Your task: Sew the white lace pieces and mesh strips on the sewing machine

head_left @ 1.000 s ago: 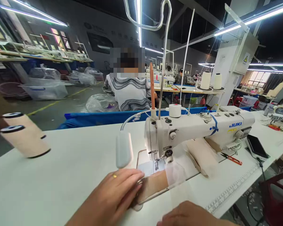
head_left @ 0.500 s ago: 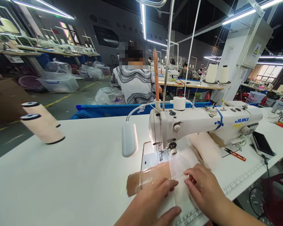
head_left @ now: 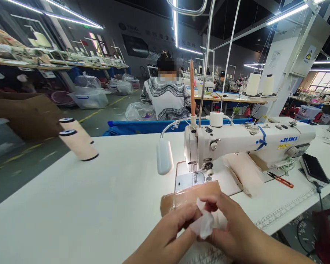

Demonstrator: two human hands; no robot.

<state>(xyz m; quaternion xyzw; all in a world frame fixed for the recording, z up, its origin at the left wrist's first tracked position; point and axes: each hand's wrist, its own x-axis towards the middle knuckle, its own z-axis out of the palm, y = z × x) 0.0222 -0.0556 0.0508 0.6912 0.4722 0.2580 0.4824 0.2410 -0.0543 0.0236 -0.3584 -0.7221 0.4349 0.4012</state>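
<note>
Between both hands is a thin white piece of cloth [head_left: 205, 223], bunched up in front of the sewing machine [head_left: 236, 137]. My left hand [head_left: 176, 227] pinches its left side, and my right hand [head_left: 227, 223] grips it from the right, fingers curled. Just beyond the fingers lies a brown strip [head_left: 192, 193] under clear plastic, close to the needle plate [head_left: 183, 180]. The machine's needle and presser foot stand behind that strip. The fingers cover part of the cloth.
Two thread cones [head_left: 79, 145] stand at the table's left edge. Orange-handled snips [head_left: 281, 179], a cream fabric bundle [head_left: 246, 174] and a phone-like black device [head_left: 315, 168] lie right. A lamp [head_left: 164, 157] hangs left of the needle. A co-worker [head_left: 166, 95] sits ahead.
The white cloth, flat on the table before, is now lifted and bunched between both hands. My hands have come together around it. The view has shifted left.
</note>
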